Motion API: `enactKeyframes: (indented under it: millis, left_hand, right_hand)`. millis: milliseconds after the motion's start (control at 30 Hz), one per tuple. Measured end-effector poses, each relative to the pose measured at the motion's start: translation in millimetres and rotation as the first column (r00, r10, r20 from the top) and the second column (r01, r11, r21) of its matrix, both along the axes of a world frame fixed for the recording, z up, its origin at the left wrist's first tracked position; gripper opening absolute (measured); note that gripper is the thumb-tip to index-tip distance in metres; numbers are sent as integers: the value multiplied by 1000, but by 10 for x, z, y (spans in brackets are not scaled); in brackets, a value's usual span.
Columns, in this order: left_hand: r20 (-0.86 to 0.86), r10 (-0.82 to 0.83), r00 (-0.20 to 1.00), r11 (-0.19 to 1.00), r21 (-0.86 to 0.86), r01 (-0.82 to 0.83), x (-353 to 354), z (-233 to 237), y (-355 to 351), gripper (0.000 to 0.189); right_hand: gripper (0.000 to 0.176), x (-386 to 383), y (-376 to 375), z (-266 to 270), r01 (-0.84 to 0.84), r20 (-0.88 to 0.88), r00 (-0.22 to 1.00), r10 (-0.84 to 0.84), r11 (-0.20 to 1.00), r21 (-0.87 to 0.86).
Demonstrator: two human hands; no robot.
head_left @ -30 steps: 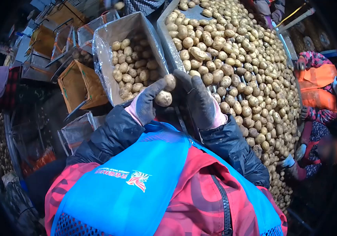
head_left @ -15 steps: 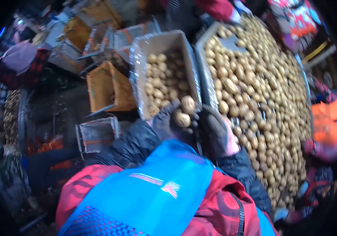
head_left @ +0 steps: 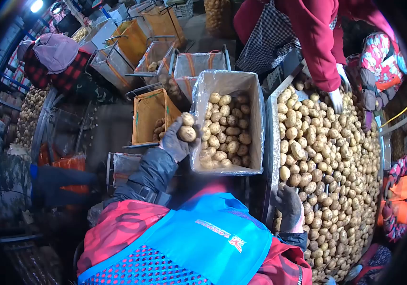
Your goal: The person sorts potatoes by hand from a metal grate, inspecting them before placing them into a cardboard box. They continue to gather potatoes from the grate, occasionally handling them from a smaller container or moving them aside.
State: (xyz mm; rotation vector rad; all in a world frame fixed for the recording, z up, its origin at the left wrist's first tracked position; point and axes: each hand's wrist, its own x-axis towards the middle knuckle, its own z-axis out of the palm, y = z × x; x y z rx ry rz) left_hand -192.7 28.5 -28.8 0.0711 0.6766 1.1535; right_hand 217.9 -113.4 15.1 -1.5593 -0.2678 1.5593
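Two potatoes [head_left: 187, 134] are gripped in my gloved left hand [head_left: 175, 146], just outside the left wall of a plastic-lined box [head_left: 252, 167]. Inside that box lies a layer of loose potatoes [head_left: 222, 135]. My right hand [head_left: 289, 209], also in a dark glove, is over the near-left edge of the sorting table [head_left: 272, 156]. Its fingers are extended and hold nothing, beside the large spread of potatoes [head_left: 324, 175].
Left of the lined box stands an orange-sided container [head_left: 142, 118] with a few potatoes. More framed containers [head_left: 198, 64] stand behind. A co-worker in a red sleeve [head_left: 315, 52] reaches a white-gloved hand [head_left: 336, 100] onto the table's far side. Other people are around the edges.
My hands have parted from the box's near edge. The left, still with two potatoes, is now left of the box; the right is at the table edge. The view has also shifted.
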Motion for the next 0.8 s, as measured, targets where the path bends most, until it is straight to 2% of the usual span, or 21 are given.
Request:
enactKeyframes:
  millis: [33, 100, 167, 200, 233, 300, 333, 367, 433, 467, 500, 533, 567, 600, 633, 667, 700, 733, 767, 800]
  left_hand:
    - [-55, 33, 998, 999, 5, -33, -84, -46, 30, 45]
    - [-31, 49, 998, 998, 32, -48, -210, -87, 71, 50]
    - [7, 33, 999, 998, 61, -33, -341, -73, 65, 53]
    - [-83, 76, 994, 997, 35, -74, -440, -114, 29, 53]
    - [-87, 89, 992, 996, 23, -87, -566, -139, -22, 53]
    - [-105, 8, 994, 996, 86, 1, -868, -162, -175, 54]
    - [-185, 17, 983, 998, 61, -6, -1000, -102, -285, 49]
    - [-334, 247, 909, 966, 8, -260, -997, -88, -404, 43]
    - [-433, 129, 892, 983, -66, -173, -1426, -199, -746, 36]
    - [-436, 123, 892, 983, -69, -169, -1651, -325, -895, 36]
    - [-491, 54, 870, 961, -213, -179, -1882, -487, -1038, 33]
    - [-533, -25, 846, 916, -351, -194, -2081, -636, -1184, 30]
    - [-737, -74, 672, 917, -315, -245, -2211, -811, -1350, 32]
    - [-882, -126, 454, 927, -267, -264, -2289, -938, -1439, 35]
    - [-833, -220, 507, 929, -338, -152, -2329, -882, -1353, 37]
    - [-862, -175, 476, 912, -324, -251, -2310, -978, -1222, 38]
    - [-885, -142, 443, 891, -310, -331, -2339, -1123, -1060, 40]
    - [-836, 215, 505, 922, 3, -387, -2723, -1676, -888, 38]
    - [-677, 318, 663, 909, 18, -417, -2475, -1519, -600, 41]
    - [-774, 345, 531, 916, 156, -369, -1829, -1125, -370, 51]
  right_hand:
    - [47, 51, -26, -31, -3, 0, 1000, 3, 1000, -6]
    - [45, 256, -199, -171, -24, -26, 999, 27, 991, 130]
    - [47, 330, -295, -195, -46, 50, 998, 39, 988, 148]
    - [46, 403, -339, -259, -82, 42, 996, 75, 973, 214]
    - [46, 494, -353, -327, -118, 34, 993, 113, 952, 282]
    - [45, 643, -354, -430, -272, 286, 939, 193, 923, 271]
    - [44, 566, -296, -245, -255, 177, 962, 208, 918, 305]
    - [43, 462, -268, -72, -133, 64, 991, 120, 958, 255]
    - [42, 456, -284, -79, 1, 88, 996, -20, 978, 206]
    - [43, 480, -324, -89, 26, 26, 999, -35, 963, 268]
    - [43, 507, -316, -88, -178, 213, 971, 113, 930, 321]
    - [39, 521, -320, -81, -101, 135, 989, 62, 944, 314]
    - [37, 516, -314, -41, -17, 60, 998, -1, 954, 301]
    - [37, 529, -346, -82, -8, 75, 997, -17, 948, 319]
    - [37, 558, -355, -41, 88, -61, 995, -75, 964, 253]
    - [38, 547, -414, -75, 171, -13, 985, -173, 960, 223]
    - [43, 750, -532, -297, 110, 24, 993, -118, 969, 223]
    - [42, 610, -593, -104, 203, 74, 972, -224, 954, 220]
    - [42, 611, -683, -80, 276, 114, 944, -310, 930, 243]
    - [42, 531, -777, 87, 279, 163, 929, -333, 917, 284]
